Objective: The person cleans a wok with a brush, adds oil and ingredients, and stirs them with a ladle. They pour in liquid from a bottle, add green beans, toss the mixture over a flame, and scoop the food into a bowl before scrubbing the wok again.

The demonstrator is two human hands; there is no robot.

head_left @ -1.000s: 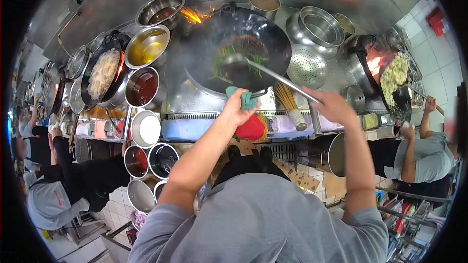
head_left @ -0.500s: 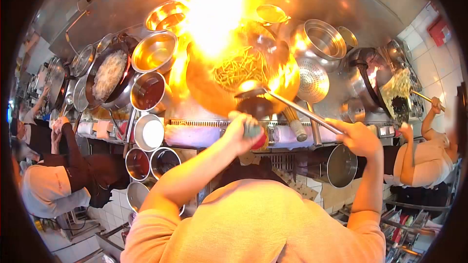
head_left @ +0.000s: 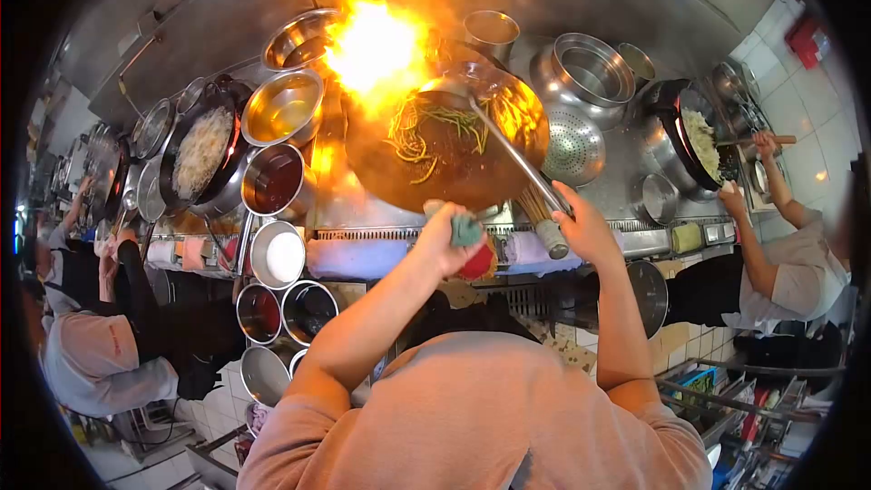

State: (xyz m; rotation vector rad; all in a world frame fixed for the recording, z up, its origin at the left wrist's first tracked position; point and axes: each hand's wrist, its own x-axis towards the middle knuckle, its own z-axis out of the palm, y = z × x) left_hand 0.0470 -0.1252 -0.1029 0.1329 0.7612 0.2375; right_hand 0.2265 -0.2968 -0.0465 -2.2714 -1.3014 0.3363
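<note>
My left hand (head_left: 448, 240) is closed at the near rim of the wok (head_left: 386, 177), around its handle, with a green cloth (head_left: 467, 230) bunched in the grip. A red cloth-like bundle (head_left: 478, 260) shows just below that hand. My right hand (head_left: 585, 225) grips the long metal handle of a ladle (head_left: 513, 150), whose bowl is inside the far part of the wok. Long green strips of food (head_left: 413, 136) lie in the wok around the ladle. A tall flame (head_left: 376, 50) rises at the wok's far left side, partly hiding its rim.
Left of the wok stand a bowl of yellow liquid (head_left: 284, 107), a pot of dark red sauce (head_left: 273, 180) and a pot of white contents (head_left: 278, 256). A perforated strainer (head_left: 573, 147) and a bamboo brush (head_left: 542, 222) lie right. Co-workers stand both sides; one (head_left: 785, 277) tends another wok (head_left: 680, 141).
The flame has shrunk. The green strips have spread apart in the wok. My right hand has moved left and nearer, and the ladle bowl has gone farther into the wok.
</note>
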